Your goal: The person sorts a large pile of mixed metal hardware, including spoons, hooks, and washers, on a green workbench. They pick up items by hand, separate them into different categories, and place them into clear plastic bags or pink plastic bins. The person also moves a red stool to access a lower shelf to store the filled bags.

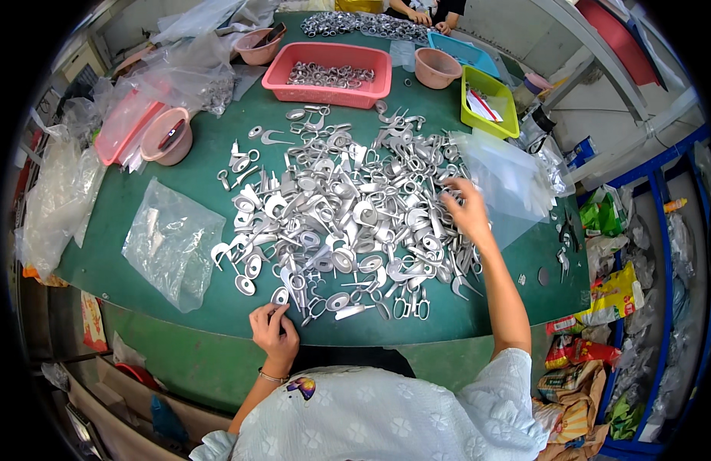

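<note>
A broad heap of small silver-grey metal parts (348,207) covers the middle of the green table (240,323). Ring-shaped, oval and hooked pieces are mixed in it. My left hand (275,332) rests at the table's front edge, fingers curled in. At its fingertips is an oval metal part (279,296), which the hand seems to grip. My right hand (467,209) reaches over the heap's right side. Its thumb and fingers are bent but apart, close to the parts, with nothing visible between them.
A pink basket (332,94) of similar parts stands behind the heap. Near it are a pink bowl (437,69) and a lime-green tray (490,123). Plastic bags lie left (175,246) and right (509,180). Pliers (568,234) lie far right. Another person's hands (420,18) work at the back.
</note>
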### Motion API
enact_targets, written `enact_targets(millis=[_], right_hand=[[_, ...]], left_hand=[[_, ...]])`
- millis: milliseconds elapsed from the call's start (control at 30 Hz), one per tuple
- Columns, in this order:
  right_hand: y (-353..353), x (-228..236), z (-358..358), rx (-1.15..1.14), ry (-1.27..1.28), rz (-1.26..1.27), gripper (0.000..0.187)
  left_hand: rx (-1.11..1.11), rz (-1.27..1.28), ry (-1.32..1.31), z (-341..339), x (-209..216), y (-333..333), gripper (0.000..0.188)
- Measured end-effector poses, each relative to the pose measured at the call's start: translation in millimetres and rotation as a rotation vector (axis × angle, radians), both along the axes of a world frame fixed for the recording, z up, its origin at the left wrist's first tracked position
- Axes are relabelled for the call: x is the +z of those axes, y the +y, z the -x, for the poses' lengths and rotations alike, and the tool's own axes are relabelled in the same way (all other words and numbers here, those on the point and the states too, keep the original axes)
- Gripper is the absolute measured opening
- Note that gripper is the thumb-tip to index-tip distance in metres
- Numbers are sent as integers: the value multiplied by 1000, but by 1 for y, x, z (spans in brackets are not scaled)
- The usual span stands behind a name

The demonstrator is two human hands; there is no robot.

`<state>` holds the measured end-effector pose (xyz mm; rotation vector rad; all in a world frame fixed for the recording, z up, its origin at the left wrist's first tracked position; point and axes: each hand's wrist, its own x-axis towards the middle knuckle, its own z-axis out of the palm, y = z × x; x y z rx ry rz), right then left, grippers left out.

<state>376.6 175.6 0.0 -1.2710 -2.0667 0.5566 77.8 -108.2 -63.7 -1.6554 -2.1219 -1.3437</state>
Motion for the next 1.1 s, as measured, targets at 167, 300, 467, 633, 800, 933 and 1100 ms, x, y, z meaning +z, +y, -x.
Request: enact_targets(millis=[167, 300, 467, 633, 800, 933, 1100], right_hand=[[-10, -5, 36, 349, -328, -111, 23], [-10, -9, 24, 211, -512, -198, 18], [-11, -1, 19, 53, -711, -296, 10], [-4, -13, 44, 265, -509, -258, 20], [1, -14, 53, 252, -770, -390, 20], [-3, -24, 63, 208, -1020, -451, 18], [11, -20, 67, 221, -1071, -406, 19]], left_hand=[[6, 1, -12, 0, 0, 0, 27], [8, 9, -14, 1, 0, 0, 27], [14, 18, 1, 0, -1, -1, 27], [12, -1, -20, -1, -2, 0, 27], [8, 7, -36, -1, -2, -3, 26], [8, 10, -36, 0, -1, -2, 26], [10, 20, -46, -1, 3, -3, 25]])
